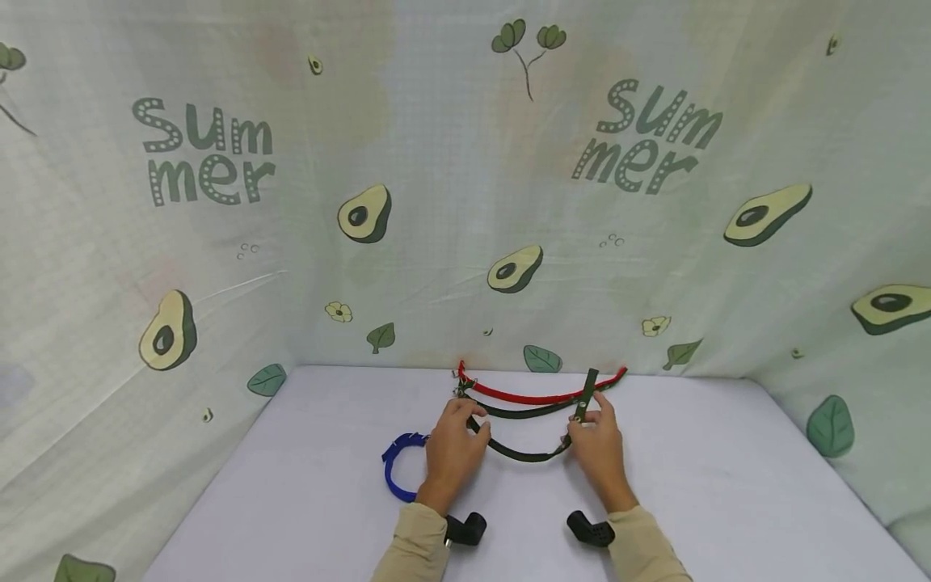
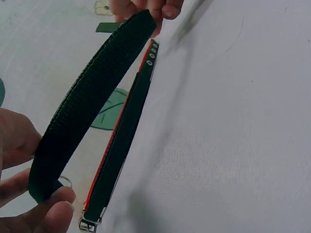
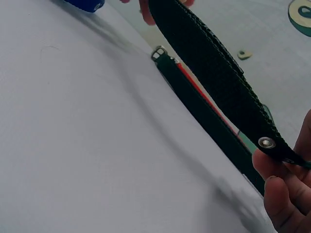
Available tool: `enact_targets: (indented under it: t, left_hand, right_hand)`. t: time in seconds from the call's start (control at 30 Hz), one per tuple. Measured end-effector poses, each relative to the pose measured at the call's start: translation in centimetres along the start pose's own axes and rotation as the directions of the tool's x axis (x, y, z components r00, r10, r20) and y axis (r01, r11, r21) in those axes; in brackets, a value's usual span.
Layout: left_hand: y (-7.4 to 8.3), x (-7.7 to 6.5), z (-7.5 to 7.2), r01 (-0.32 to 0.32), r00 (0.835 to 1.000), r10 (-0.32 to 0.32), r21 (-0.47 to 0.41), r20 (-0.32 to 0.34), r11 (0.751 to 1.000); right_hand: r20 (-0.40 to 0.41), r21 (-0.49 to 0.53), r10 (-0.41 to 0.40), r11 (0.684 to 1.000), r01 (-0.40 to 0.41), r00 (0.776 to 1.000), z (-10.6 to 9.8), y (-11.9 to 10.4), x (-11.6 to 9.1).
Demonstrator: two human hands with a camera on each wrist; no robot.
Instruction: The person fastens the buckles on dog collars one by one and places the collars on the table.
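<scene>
A dark green collar hangs in a downward curve between the two hands, raised over the white table. My left hand pinches one end between thumb and fingers; a bit of metal ring shows there in the left wrist view. The other end is pinched by my right hand, its tip sticking up past the fingers, with a metal eyelet beside the fingertips. Behind it lie a second green collar and a red collar, side by side, with buckles at the left.
A blue collar, curved into a loop, lies left of the left hand, which partly hides it. The white table ends at a hanging cloth printed with avocados. Black devices are worn at both wrists.
</scene>
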State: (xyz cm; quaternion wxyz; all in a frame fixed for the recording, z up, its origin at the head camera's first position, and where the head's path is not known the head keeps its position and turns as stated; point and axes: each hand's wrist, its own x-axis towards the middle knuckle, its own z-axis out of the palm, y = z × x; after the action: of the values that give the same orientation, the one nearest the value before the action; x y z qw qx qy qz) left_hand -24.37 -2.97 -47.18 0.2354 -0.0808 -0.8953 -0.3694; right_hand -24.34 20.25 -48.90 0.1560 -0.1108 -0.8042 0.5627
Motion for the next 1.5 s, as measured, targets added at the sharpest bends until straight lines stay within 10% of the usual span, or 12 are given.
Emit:
enact_targets:
  t: [0.33,0.73,1.5]
  left_hand:
    - [-0.2,0.0,-0.4,-0.016,0.998,0.008,-0.141,-0.062,0.99]
    - [0.1,0.8,-0.4,0.125,0.989,-0.143,-0.346,-0.025,0.93]
    - [-0.5,1.2,-1.2,0.104,0.978,-0.164,-0.384,-0.128,0.917]
  right_hand:
    - [0.032,0.054,-0.074,0.996,0.072,0.997,0.7,-0.2,-0.8]
    - [-0.035,0.001,-0.141,0.99,0.141,0.989,0.5,-0.1,-0.8]
    - [0.012,0.009,-0.122,0.992,0.122,0.992,0.4,0.0,-2.2]
